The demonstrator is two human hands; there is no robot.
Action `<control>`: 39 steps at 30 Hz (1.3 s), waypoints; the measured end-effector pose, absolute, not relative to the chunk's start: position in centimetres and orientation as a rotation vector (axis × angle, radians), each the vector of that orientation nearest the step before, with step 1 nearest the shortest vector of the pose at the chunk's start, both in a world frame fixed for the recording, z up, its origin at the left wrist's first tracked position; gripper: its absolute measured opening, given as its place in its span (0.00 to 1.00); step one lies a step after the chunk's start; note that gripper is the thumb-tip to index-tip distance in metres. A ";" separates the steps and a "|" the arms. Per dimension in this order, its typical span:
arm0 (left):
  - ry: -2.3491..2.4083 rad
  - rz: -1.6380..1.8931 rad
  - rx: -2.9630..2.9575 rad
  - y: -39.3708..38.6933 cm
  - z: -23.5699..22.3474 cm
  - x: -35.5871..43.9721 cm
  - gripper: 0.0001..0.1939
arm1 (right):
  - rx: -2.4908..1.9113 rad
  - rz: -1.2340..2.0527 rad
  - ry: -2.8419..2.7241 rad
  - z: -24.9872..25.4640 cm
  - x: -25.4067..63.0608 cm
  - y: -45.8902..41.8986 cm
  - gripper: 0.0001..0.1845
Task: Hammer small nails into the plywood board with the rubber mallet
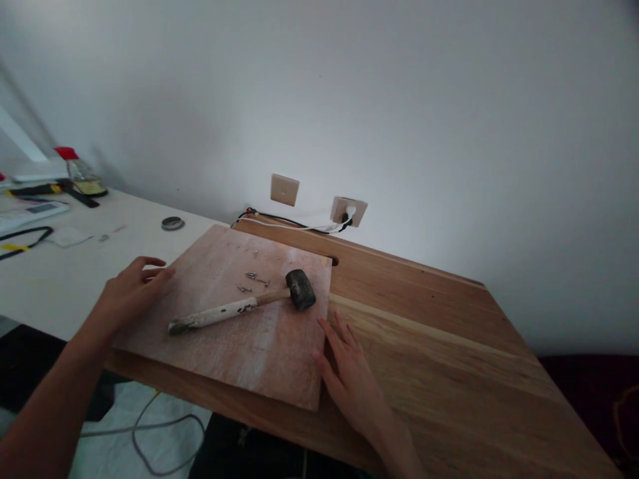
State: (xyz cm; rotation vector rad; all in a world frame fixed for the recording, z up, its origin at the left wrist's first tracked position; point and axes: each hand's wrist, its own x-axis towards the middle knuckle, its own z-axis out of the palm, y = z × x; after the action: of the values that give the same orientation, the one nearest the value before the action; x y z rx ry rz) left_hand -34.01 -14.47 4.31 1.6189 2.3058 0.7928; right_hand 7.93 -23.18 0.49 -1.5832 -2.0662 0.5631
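A square wooden board (249, 359) lies flat across the desk in front of me. On it rests a mallet (219, 313) with a black head and a worn white handle, its head toward the right. Several screws or nails (251, 275) lie loose behind the handle; their exact kind is too small to tell. My left hand (134, 289) is at the board's left edge, fingers loosely bent and apart, touching the edge. My right hand (349, 372) lies at the right edge with fingers spread, fingertips against the board. Neither hand holds anything.
The wooden desk (424, 352) extends right, beside a white table (140, 223) on the left. A round grey lid (172, 223), a red-capped bottle (84, 174) and cables stand or lie there. Behind, plugs sit in a wall socket (348, 211). A cable (170, 426) loops below.
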 end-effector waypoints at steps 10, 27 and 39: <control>2.354 0.569 1.832 -14.9 5.3 -31.8 0.22 | -1.511 0.403 -2.190 0.2 7.6 -23.2 0.30; 1.603 0.326 2.542 -19.6 3.9 -16.1 0.26 | -1.980 -0.006 -1.752 0.2 25.2 -31.8 0.27; 1.270 0.468 2.729 -16.2 4.1 -9.4 0.23 | -1.964 0.472 -1.583 2.9 21.1 -33.6 0.31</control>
State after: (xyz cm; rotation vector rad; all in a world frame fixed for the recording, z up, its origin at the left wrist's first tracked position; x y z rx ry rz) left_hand -9.41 -16.24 4.06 2.7287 1.2703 0.4681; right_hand 21.14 -33.63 2.93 -1.9641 -1.5825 0.4717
